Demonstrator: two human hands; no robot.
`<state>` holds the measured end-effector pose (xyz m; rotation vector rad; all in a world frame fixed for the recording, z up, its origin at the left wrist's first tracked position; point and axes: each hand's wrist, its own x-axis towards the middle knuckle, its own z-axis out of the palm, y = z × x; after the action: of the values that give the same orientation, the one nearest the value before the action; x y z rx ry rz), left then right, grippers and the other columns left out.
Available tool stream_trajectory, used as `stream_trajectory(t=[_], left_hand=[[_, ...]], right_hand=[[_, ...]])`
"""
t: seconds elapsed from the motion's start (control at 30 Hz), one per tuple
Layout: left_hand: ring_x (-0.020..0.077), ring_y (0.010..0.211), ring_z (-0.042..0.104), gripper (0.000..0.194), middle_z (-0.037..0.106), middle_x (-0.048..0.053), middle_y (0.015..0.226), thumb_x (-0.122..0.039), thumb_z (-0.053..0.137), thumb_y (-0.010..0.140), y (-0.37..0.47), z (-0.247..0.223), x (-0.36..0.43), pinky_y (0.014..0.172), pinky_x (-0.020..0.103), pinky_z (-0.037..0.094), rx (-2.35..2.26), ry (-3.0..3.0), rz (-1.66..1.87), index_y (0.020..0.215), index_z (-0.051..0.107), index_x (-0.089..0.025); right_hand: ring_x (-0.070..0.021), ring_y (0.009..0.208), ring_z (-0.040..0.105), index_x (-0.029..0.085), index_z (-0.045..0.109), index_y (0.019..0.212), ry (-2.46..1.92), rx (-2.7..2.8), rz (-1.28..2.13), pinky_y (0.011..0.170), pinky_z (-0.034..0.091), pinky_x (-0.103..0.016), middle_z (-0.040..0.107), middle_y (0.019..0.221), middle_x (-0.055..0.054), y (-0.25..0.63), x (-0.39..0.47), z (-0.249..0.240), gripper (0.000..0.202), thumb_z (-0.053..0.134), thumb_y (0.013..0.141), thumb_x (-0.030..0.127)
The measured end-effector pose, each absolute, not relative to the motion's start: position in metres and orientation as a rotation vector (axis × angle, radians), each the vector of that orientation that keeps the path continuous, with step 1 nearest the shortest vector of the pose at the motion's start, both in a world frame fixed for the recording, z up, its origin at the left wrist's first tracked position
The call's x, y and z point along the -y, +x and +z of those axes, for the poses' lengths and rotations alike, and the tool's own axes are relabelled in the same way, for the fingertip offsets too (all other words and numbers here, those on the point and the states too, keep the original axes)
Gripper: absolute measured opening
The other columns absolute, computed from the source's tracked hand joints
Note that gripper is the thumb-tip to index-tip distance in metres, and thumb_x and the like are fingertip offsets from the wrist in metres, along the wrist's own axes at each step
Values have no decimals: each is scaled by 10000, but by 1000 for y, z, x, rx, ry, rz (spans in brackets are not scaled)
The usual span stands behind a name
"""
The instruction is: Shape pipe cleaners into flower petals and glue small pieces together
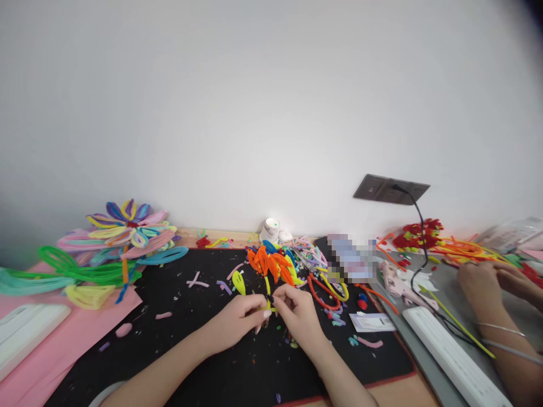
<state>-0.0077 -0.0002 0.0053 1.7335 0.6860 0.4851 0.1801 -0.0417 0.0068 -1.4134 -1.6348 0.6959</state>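
Note:
My left hand (238, 317) is closed in a pinch over the black mat. It grips a yellow pipe cleaner (267, 286), whose upright length runs down from a bunch of orange pipe-cleaner loops (271, 265). Close beside it, my right hand (297, 316) pinches the same pipe cleaner near its lower end. A small dark bit shows at the fingertips, too small to name. Just beyond my left hand lies a yellow-green pipe-cleaner loop (239, 281). To the right of my right hand are a red pipe-cleaner loop (323, 293) and scattered pipe-cleaner scraps (307, 252).
A multicoloured pipe-cleaner flower (132, 225) and green loops (91, 271) lie at left on pink paper (97, 319). At right are a pink glue gun (403, 287), a white power strip (453, 356), a black cord (419, 220) and another person's hands (481, 282). A white cup (270, 230) stands behind.

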Motion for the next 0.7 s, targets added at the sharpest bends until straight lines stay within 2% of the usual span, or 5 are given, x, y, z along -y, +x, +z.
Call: stream_trajectory(t=[0.13, 0.23, 0.43, 0.7], left_hand=[[170, 710, 472, 321, 476, -14, 754, -419, 521, 918, -9, 9, -6, 687, 301, 344, -731, 1773, 607, 731, 624, -179], [167, 698, 486, 364, 468, -6, 797, -471, 526, 898, -9, 9, -8, 682, 305, 359, -743, 1697, 620, 819, 696, -159], [145, 660, 412, 326, 410, -50, 708, -509, 605, 839, -7, 2, -9, 631, 275, 340, -732, 1526, 604, 766, 563, -194], [116, 558, 384, 391, 451, -64, 578, -523, 682, 818, -9, 6, -6, 567, 263, 260, -731, 1480, 496, 669, 526, -196]], right_hand=[[-153, 542, 478, 228, 555, 634, -1437, 1673, 543, 551, 316, -282, 518, 567, 24, 185, 41, 11, 270, 552, 893, 304], [-154, 546, 465, 228, 516, 597, -1439, 1686, 596, 560, 316, -285, 498, 559, 22, 187, 41, 11, 340, 530, 915, 347], [-144, 535, 380, 240, 464, 607, -1428, 1649, 702, 535, 279, -278, 406, 555, 45, 186, 41, 7, 319, 543, 890, 363], [-160, 552, 421, 245, 521, 631, -1395, 1530, 834, 530, 315, -283, 479, 581, 22, 188, 39, 9, 270, 635, 842, 369]])
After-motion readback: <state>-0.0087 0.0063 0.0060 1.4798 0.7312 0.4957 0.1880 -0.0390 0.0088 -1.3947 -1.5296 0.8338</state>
